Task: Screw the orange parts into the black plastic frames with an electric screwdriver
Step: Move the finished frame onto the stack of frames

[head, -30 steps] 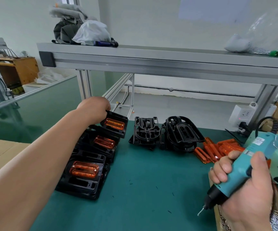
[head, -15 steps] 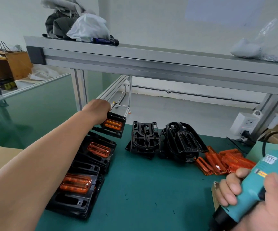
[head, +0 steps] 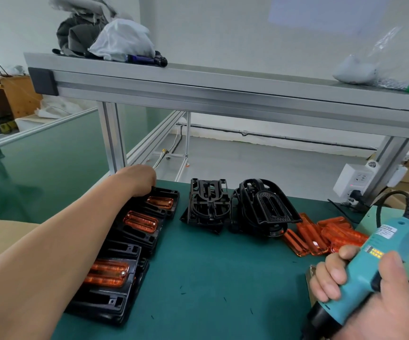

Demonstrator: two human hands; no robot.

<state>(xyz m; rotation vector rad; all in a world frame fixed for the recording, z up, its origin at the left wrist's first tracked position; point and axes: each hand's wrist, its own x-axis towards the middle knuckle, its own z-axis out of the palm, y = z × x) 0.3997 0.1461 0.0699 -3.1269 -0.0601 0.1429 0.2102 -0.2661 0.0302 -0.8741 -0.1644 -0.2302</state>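
counter (head: 210, 278): green mat, a few dark specks scattered over it.

left hand (head: 139, 179): arm stretched across the counter's left side. the hand lies back up at the far left corner of the farthest assembled frame, with its fingers hidden beneath. cannot tell whether it grips the frame or only touches it.

assembled frames (head: 115, 300): black plastic, overlapping one another in a row from near left toward far centre, flat on the counter.

fitted orange parts (head: 140, 220): three visible, one seated in each of three frames of that row. a screw head shows at the right end of the nearest.

empty black frames (head: 208, 204): two heaps just beside each other, right of the row at the counter's far side.

loose orange parts (head: 321, 235): a heap on the counter, against the right-hand heap of empty frames.

right hand (head: 385, 317): fingers and thumb wrapped round the electric screwdriver (head: 363, 280), low at the right edge of view.

electric screwdriver: teal body, black nose pointing down and left, bit out of view. a black cable (head: 407, 202) rises from its rear.

white socket box (head: 353, 179): fixed to the far right post, a plug in it.

aluminium shelf (head: 223, 92): spans above the counter, with a cloth bundle (head: 110, 35) at its left end.
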